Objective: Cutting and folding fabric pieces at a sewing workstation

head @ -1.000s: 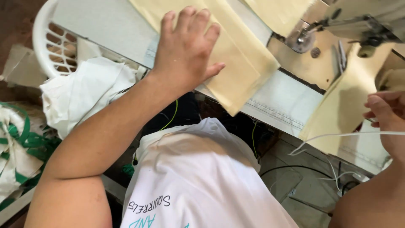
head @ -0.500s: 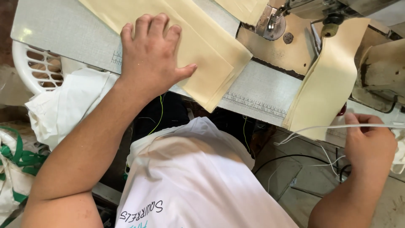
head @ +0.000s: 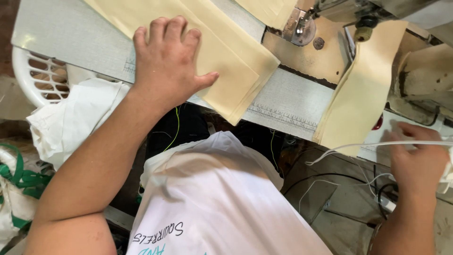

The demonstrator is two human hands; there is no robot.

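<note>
My left hand point(head: 167, 63) lies flat, fingers spread, on a stack of pale yellow fabric pieces point(head: 236, 56) on the grey sewing table point(head: 71, 38). My right hand point(head: 417, 158) is at the table's right edge, fingers curled around a thin white cord point(head: 358, 146) that runs to the left. A separate yellow fabric strip point(head: 361, 89) hangs down over the table edge just left of that hand. The sewing machine's presser foot point(head: 299, 26) stands at the top, beyond the stack.
A white plastic basket point(head: 33, 78) holding white cloth point(head: 71, 120) stands under the table at the left. Green straps point(head: 21, 177) lie at the far left. Cables point(head: 330, 182) trail on the floor below. My white shirt point(head: 222, 203) fills the lower middle.
My right hand has dropped from beside the hanging strip to the table's right edge, on the white cord. The left hand stays pressed on the yellow stack. The view has shifted.
</note>
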